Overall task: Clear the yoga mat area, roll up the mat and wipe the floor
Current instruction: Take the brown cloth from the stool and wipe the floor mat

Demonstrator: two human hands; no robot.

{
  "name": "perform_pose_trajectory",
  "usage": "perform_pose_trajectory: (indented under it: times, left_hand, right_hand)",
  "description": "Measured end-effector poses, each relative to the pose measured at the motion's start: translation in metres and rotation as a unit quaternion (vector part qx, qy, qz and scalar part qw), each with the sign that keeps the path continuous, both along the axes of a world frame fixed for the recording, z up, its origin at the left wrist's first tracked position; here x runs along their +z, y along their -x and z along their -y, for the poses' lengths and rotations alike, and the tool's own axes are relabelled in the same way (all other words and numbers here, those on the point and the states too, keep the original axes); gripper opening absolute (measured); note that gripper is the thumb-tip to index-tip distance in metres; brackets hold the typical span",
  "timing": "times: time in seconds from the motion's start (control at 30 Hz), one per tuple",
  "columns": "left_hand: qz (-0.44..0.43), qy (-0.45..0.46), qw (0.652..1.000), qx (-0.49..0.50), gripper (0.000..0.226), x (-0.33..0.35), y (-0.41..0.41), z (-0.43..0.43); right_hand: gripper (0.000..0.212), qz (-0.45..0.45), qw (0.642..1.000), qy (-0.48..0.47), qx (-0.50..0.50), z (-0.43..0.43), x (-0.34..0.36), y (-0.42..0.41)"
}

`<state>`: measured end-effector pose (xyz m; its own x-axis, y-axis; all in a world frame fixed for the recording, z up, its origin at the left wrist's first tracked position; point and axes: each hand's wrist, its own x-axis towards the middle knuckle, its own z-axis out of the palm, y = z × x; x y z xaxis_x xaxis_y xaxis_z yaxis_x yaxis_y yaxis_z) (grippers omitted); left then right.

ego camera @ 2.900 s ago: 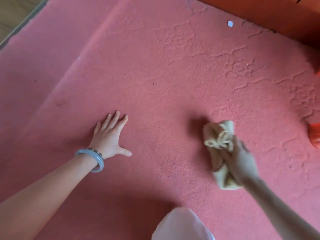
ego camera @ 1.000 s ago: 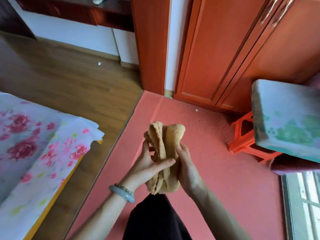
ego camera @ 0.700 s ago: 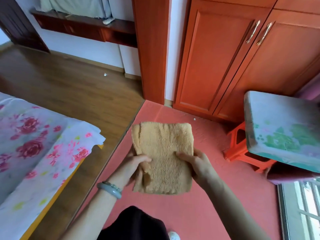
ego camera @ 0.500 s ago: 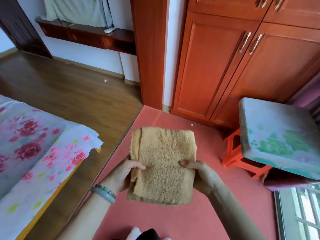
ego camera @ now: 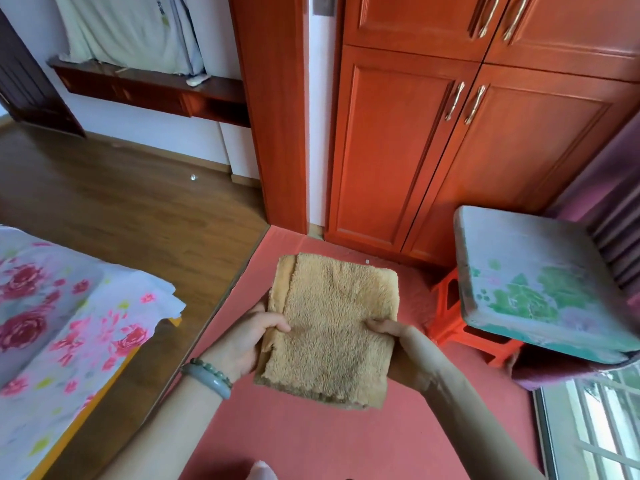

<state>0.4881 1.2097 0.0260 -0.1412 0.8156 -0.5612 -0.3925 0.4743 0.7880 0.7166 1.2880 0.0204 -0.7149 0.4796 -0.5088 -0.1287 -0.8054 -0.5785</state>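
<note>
Refolding the cloth

Up from wiping the mat point(ego camera: 311, 441), both hands, left point(ego camera: 247, 337) and right point(ego camera: 401, 355), are pinching the now-flattened cloth point(ego camera: 332, 327), readying another pass.

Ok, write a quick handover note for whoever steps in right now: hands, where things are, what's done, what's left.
Left hand and right hand each grip a side edge of the tan cloth, held flat in the air above the red mat.
The mat lies unrolled on the floor; an orange stool with a cushion stands on its far right part.
Done: cloth folded.
Left: move the stool, roll the mat, wipe the floor.
</note>
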Motion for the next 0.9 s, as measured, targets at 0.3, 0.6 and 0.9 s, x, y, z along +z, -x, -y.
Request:
perform_pose_trajectory:
  times: [0.3,0.6,0.9]
  left_hand:
    - [0.008,-0.017,0.999,-0.036,0.073,-0.01,0.034,-0.097]
    - [-0.01,-0.038,0.979,-0.202,0.066,0.006,0.091,-0.244]
    - [-0.011,-0.016,0.951,-0.307,0.063,0.009,0.062,-0.374]
  right_hand:
    - [0.06,-0.026,0.998,-0.055,-0.035,-0.075,-0.005,0.014]
    - [0.064,0.001,0.987,-0.046,-0.156,-0.168,-0.006,0.061]
    - [0.071,0.015,0.962,-0.054,-0.267,-0.245,-0.004,0.039]
